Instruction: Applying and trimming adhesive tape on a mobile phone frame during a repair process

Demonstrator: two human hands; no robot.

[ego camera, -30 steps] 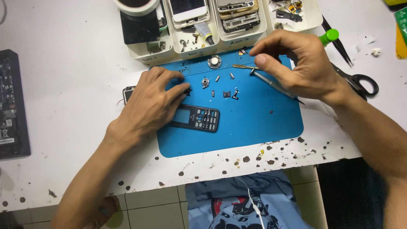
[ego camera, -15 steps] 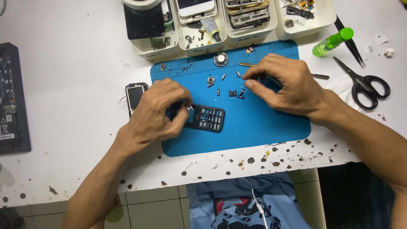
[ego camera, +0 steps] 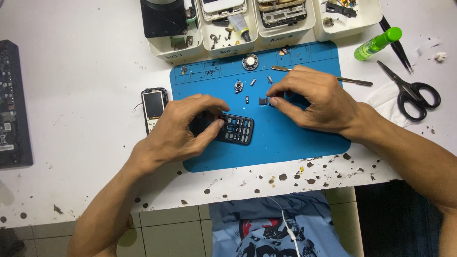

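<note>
Black phone keypad frame (ego camera: 235,129) is pinned at its left end by curled left hand (ego camera: 183,127), on blue rubber mat (ego camera: 285,143), as 0.5 s ago. Right hand (ego camera: 312,97) is shifted slightly twd mat centre; fingertips pinched on small dark part (ego camera: 272,101). Metal spudger (ego camera: 352,81) now partly uncovered on white surface (ego camera: 85,85).

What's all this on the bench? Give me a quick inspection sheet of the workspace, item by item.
Surface: white table, chipped front edge, with blue mat.
Job's things: black keypad phone; small black part.
Clutter: screws and bits on mat, round speaker, metal pry tool, scissors, green bottle, white parts trays, small screen unit.
Grips: left hand holds phone; right hand pinches the part.
Cables: white cord over lap.
Surroundings: black device at left; tiled floor.
</note>
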